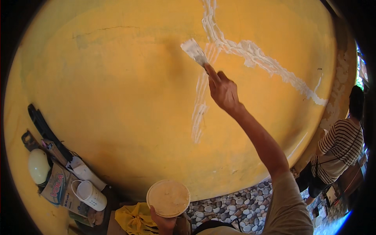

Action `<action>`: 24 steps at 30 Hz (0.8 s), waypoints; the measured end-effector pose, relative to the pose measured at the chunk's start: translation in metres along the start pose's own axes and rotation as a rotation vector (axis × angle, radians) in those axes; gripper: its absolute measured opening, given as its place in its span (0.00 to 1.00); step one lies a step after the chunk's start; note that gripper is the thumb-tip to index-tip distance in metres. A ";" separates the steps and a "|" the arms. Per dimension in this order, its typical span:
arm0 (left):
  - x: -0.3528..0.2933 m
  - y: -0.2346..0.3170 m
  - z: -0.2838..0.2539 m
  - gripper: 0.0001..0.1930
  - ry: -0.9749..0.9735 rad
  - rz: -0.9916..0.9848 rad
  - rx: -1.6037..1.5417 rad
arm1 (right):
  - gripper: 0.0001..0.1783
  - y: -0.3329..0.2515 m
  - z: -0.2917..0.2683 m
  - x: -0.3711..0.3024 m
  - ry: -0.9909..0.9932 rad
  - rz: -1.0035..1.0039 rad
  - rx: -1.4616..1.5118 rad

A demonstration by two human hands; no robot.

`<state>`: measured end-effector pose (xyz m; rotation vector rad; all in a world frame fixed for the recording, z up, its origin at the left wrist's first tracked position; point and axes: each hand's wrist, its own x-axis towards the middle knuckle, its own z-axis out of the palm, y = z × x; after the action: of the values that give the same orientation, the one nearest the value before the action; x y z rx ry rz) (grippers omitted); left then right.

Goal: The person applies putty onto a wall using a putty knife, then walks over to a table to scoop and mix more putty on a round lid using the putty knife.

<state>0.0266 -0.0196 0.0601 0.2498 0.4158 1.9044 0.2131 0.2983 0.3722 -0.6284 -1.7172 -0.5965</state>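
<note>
My right hand is raised in front of the yellow wall, closed round the handle of a putty knife. The wide blade of the putty knife is smeared white and points up and left. Beside it, a thick white band of filler runs from the top down to the right. A thinner streak of filler goes downward, left of my wrist. Low in the view, my left hand grips a round pale lid or tub by its near edge; its underside is hidden.
At lower left stand a white bucket, a pale helmet, a handsaw and a printed box. A yellow plastic bag lies near my left hand. Pebble-patterned flooring spreads below the wall. Another person is at the right.
</note>
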 end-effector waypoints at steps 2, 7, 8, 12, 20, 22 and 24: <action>0.000 -0.001 0.001 0.35 -0.041 0.108 0.280 | 0.25 0.014 0.010 0.024 0.006 -0.040 -0.016; 0.010 -0.008 0.001 0.35 0.028 0.069 -0.061 | 0.31 0.041 0.040 0.063 -0.064 -0.063 -0.120; 0.013 -0.011 0.006 0.35 0.044 0.057 -0.101 | 0.31 0.045 0.045 0.063 -0.060 -0.066 -0.122; 0.035 -0.018 0.006 0.36 0.020 0.085 -0.104 | 0.34 0.031 0.050 0.032 -0.202 -0.054 -0.164; 0.060 -0.031 0.024 0.37 -0.028 0.062 -0.027 | 0.28 0.016 0.005 0.076 -0.146 -0.020 -0.212; 0.059 -0.033 0.030 0.37 -0.025 0.046 -0.026 | 0.27 0.024 -0.003 0.104 -0.224 -0.027 -0.214; 0.056 -0.035 0.033 0.37 -0.012 0.037 -0.027 | 0.25 0.024 -0.006 0.107 -0.353 -0.045 -0.260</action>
<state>0.0481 0.0490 0.0751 0.2527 0.3789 1.9422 0.2124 0.3226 0.4788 -0.9232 -2.0030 -0.7839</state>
